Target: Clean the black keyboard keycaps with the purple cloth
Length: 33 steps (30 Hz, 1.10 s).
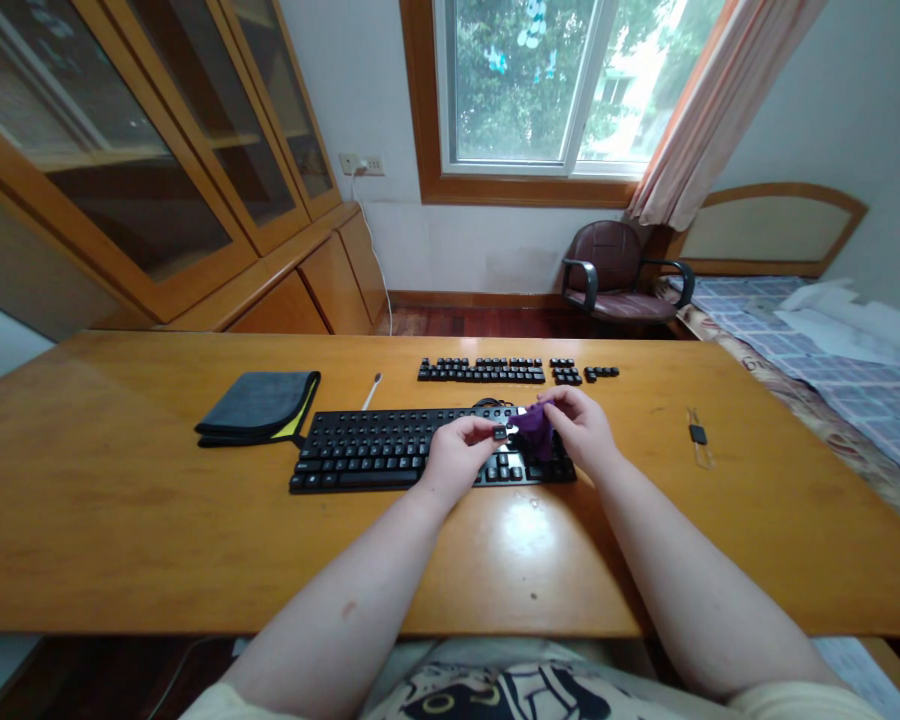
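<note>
My left hand [457,458] pinches a small black keycap [500,432] between thumb and fingertips. A bunched purple cloth [536,432] hangs from my right hand [579,425], whose fingers are closed on it, close beside the keycap. Both hands are over the right part of a black keyboard [367,450]. Many keys are still seated on its left and middle; the top row looks bare of caps. Hands and cloth hide part of the number pad side. Behind the keyboard, loose black keycaps [484,370] lie in rows, with smaller groups [566,372] to their right.
A folded grey cloth [259,400] with black edging lies left of the keyboard, and a toothbrush [373,390] lies behind it. At the right is a wire keycap puller [698,435] with a black middle. An armchair [611,270] stands beyond the wooden table [157,520].
</note>
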Each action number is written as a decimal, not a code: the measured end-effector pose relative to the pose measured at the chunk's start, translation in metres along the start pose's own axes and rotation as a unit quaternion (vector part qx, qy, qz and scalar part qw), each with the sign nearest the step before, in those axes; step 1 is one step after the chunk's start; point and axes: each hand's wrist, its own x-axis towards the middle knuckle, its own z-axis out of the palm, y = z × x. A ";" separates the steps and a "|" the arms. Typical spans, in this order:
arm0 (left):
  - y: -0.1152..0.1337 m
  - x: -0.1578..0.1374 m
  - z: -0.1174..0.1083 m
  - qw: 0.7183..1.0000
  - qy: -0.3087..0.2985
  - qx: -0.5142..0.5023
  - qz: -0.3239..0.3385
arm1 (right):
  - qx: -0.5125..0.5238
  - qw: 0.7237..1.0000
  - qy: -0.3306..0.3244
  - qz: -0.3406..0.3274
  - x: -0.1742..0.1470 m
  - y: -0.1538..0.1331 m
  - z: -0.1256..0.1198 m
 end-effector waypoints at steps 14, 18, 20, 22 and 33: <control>0.001 -0.001 -0.002 0.979 -0.042 0.175 0.093 | -0.166 0.939 -0.232 -0.189 -0.009 -0.030 0.000; 0.002 -0.002 -0.002 0.971 -0.057 0.204 0.108 | -0.181 0.939 -0.226 -0.185 -0.007 -0.027 0.000; 0.001 -0.002 -0.002 0.970 -0.059 0.207 0.114 | -0.177 0.943 -0.216 -0.182 -0.007 -0.027 -0.001; 0.000 -0.001 -0.003 0.970 -0.060 0.206 0.119 | -0.169 0.947 -0.208 -0.178 -0.006 -0.027 -0.001; -0.001 -0.001 -0.003 0.975 -0.066 0.170 0.127 | -0.153 0.957 -0.182 -0.167 -0.006 -0.028 -0.001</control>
